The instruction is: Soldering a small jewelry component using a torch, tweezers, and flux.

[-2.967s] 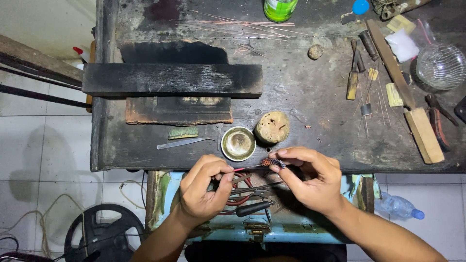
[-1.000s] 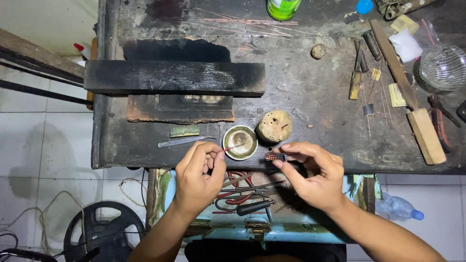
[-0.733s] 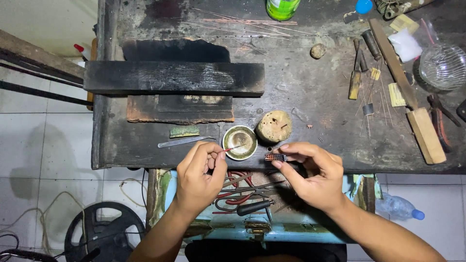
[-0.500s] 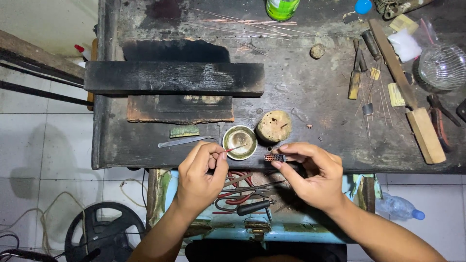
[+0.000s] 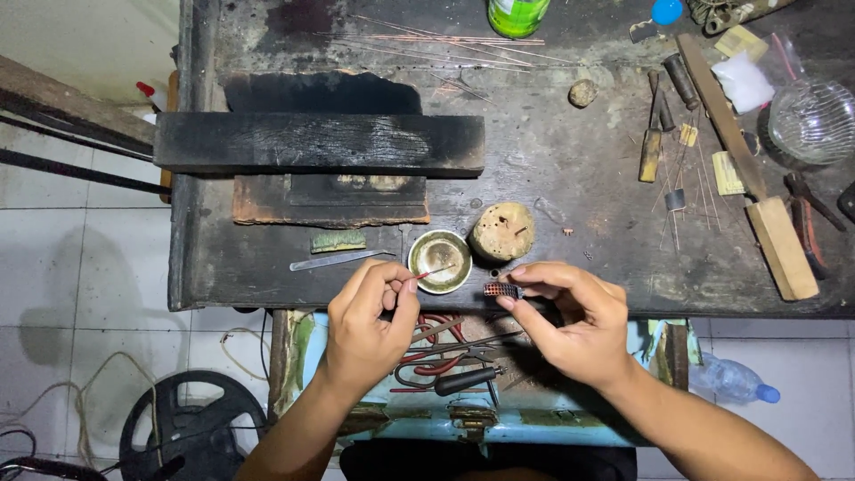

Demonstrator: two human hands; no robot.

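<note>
left hand [image 5: 365,325] dips thin stick [image 5: 430,273] in small bowl [image 5: 439,261] (contents unclear).

Pale tiled floor [image 5: 80,294] filled the left of the frame, grey in dim light. A dark, scarred wooden workbench [image 5: 570,169] spanned the upper centre and right. Below it, lower centre, sat a worn blue drawer [image 5: 534,428]. Cables [image 5: 53,419] lay lower left.

On the workbench [image 5: 570,169] a small round dish [image 5: 440,260] sits just left of a cork-like lump [image 5: 502,232].
</note>
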